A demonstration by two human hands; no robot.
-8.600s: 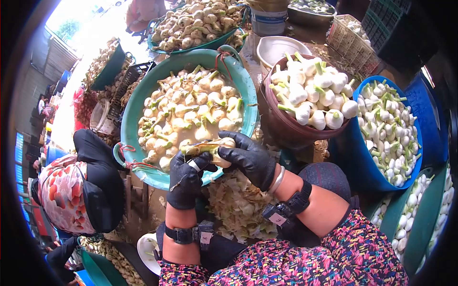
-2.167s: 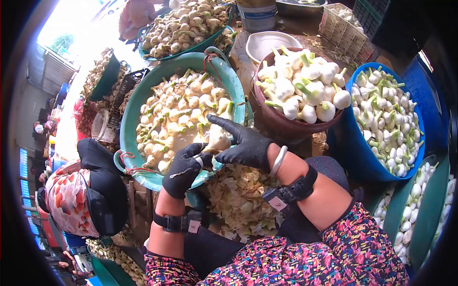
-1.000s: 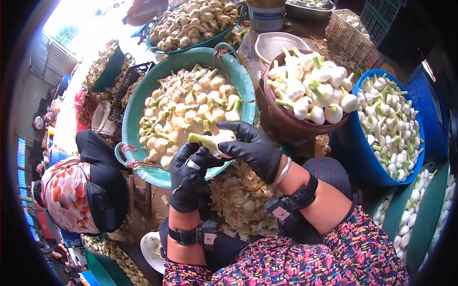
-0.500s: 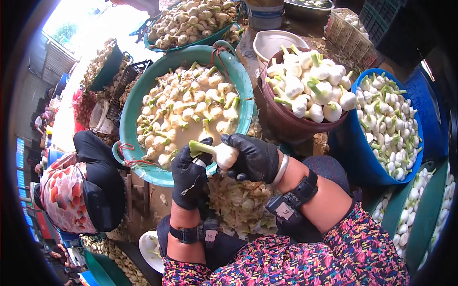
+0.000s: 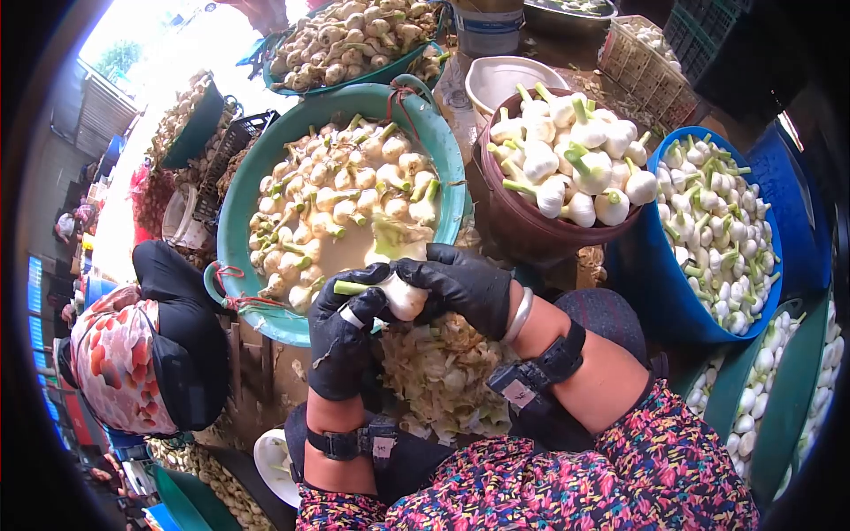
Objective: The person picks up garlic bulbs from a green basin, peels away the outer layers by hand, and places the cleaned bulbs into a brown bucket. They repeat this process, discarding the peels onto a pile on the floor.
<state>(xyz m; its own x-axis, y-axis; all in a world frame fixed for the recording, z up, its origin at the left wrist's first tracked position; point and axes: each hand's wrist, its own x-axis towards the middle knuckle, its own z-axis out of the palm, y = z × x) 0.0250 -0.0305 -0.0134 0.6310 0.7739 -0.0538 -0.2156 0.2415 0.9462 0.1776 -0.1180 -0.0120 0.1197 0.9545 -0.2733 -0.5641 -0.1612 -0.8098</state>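
**Both gloved hands on one white bulb, over teal basin edge**

Bulb [image 5: 405, 298] is mostly covered. The right hand [image 5: 460, 283] wraps its far side and the left hand [image 5: 341, 341] clamps the stalk end, so only the white middle and the green stub show. It sits just above the near rim of the teal basin [image 5: 251, 186].

There is a small pale object at the left forefinger; can't tell whether it is a blade or a ring. Black gloves hide the finger detail.

The basin holds unpeeled bulbs in murky water, and the submerged ones are hard to make out. A peel pile [image 5: 443, 376] lies under the hands, partly blocked by the right forearm.

A brown bucket [image 5: 531, 237] of peeled bulbs is to the right, with a blue tub [image 5: 660, 288] beside it. The green tub [image 5: 784, 398] is cut by the lens edge. A co-worker's patterned headcover [image 5: 111, 372] is at lower left, and the body is out of sight.
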